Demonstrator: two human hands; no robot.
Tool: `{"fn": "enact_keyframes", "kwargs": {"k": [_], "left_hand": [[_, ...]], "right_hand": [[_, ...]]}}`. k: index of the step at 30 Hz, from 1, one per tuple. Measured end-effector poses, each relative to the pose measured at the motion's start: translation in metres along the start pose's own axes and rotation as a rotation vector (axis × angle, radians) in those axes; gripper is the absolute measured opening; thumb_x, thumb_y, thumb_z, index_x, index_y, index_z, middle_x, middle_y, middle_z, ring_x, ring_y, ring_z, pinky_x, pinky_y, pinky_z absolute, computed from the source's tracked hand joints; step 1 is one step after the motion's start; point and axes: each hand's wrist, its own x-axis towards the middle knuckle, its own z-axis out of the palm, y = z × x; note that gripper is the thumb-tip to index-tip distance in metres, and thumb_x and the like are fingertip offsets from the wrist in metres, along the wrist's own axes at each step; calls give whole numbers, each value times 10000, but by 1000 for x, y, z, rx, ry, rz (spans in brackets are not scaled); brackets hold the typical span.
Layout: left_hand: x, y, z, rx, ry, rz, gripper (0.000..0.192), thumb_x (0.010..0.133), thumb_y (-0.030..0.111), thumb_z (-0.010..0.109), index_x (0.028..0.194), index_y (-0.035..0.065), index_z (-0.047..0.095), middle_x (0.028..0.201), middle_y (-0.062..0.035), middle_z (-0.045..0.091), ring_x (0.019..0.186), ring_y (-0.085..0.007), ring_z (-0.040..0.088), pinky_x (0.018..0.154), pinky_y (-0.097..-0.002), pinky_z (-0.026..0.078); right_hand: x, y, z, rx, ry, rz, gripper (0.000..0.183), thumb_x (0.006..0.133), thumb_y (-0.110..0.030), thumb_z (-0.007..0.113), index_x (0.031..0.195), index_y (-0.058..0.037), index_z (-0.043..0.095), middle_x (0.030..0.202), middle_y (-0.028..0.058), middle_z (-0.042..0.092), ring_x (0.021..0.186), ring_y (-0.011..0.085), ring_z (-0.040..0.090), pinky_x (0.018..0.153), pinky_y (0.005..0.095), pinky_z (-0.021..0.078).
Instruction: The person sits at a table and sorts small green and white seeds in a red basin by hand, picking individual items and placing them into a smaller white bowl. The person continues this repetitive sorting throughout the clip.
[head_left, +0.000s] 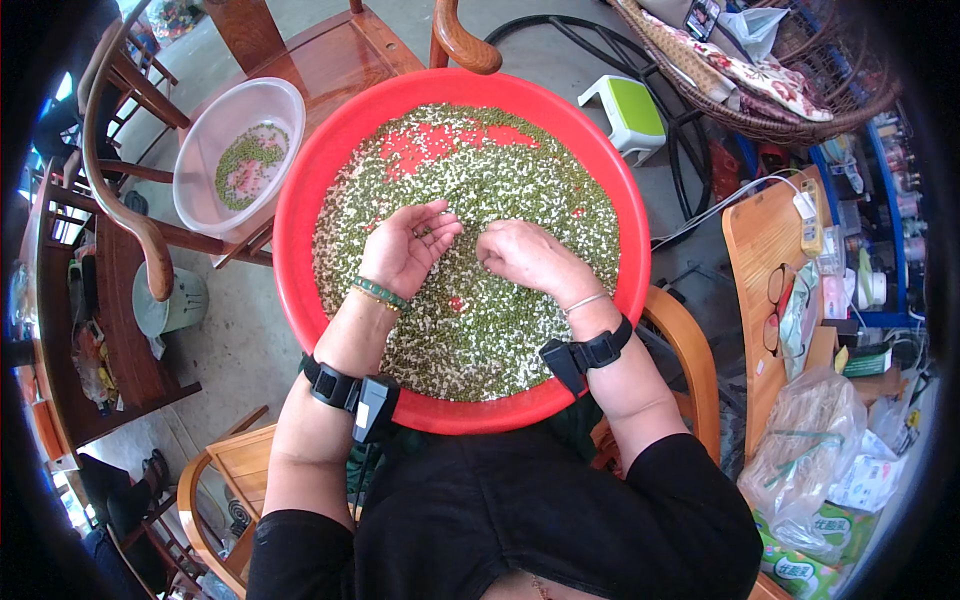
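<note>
A wide red plastic basin (459, 420) sits before me, holding a spread of mung beans (480, 330) mixed with small white grains. Above the middle of that mix, my left hand (411, 251) is cupped palm up, with a few green beans showing by its curled fingers. A beaded bracelet (381, 291) circles the left wrist. Close to its right, my right hand (529, 255) is palm down over the beans, fingertips bent together. Whether anything is pinched there is hidden. Both forearms carry strapped black devices.
A whitish plastic bowl (196, 176) with some green beans rests tilted on a wooden chair (330, 71) at the upper left. A green-topped stool (634, 109) and a wicker basket (750, 120) stand upper right. Eyeglasses (775, 311) lie on a wooden surface (757, 247) at right.
</note>
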Motion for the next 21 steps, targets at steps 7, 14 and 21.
{"fn": "enact_keyframes", "kwargs": {"k": [7,14,21], "left_hand": [[-2,0,3,-7,5,8,320,958,135,426,1144,-99,542,999,-179,612,924,-269,619,838,-342,529],[-2,0,3,3,3,7,327,955,134,429,1155,-98,541,1000,-179,617,925,-265,620,836,-341,529],[0,-1,1,10,-3,-1,326,953,138,435,1152,-95,545,1004,-179,625,925,-264,627,837,-344,529]], "right_hand": [[0,-3,0,-17,10,37,67,744,-60,644,808,-41,643,841,134,636,836,315,644,760,404,531],[1,-5,3,-14,28,54,48,747,-49,625,791,-38,640,842,148,641,830,325,645,746,416,533],[2,-4,5,-60,7,50,29,731,-40,606,751,-34,627,770,155,643,786,338,645,714,425,533]]}}
